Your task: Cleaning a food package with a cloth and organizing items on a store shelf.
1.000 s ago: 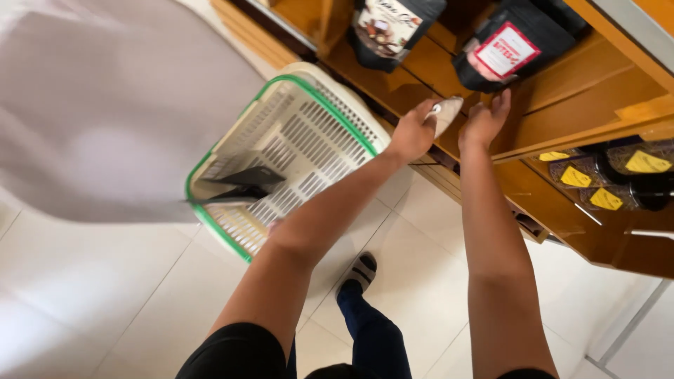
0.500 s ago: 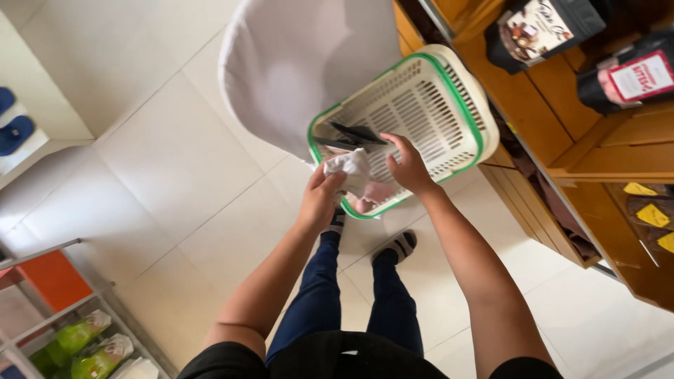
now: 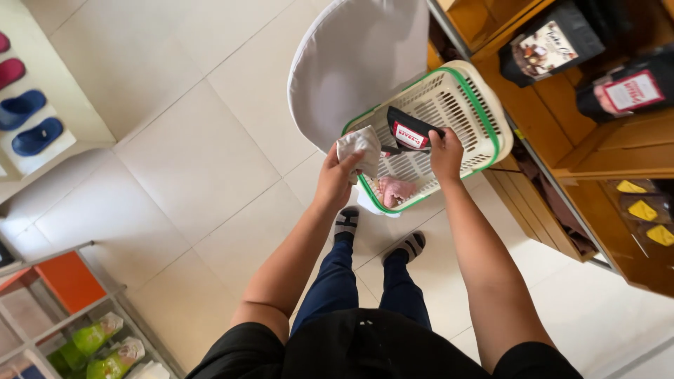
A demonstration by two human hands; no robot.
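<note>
While the left hand (image 3: 335,177) closes round a white packet (image 3: 358,146) at the near-left rim of the basket (image 3: 491,112), the right hand (image 3: 446,151) pinches the corner of a black pouch (image 3: 408,130) just inside it, fingers curled shut on the edge. Both look light and soft. The packet crumples in the grip, so it probably gives under the fingers and is best held round its middle. The pouch seems stiffer, a flat bag with a red and white label, likely a little slick, and a pinch at its top seam or corner should do. Neither looks fragile.

Counted: one basket, cream with a green rim, standing against a white chair (image 3: 351,63); one white packet; one black pouch in hand; one pink packet (image 3: 394,189) on the basket floor. Two more dark pouches (image 3: 547,45) stand on the wooden shelf (image 3: 562,158), and four yellow items (image 3: 642,209) lie lower down.
</note>
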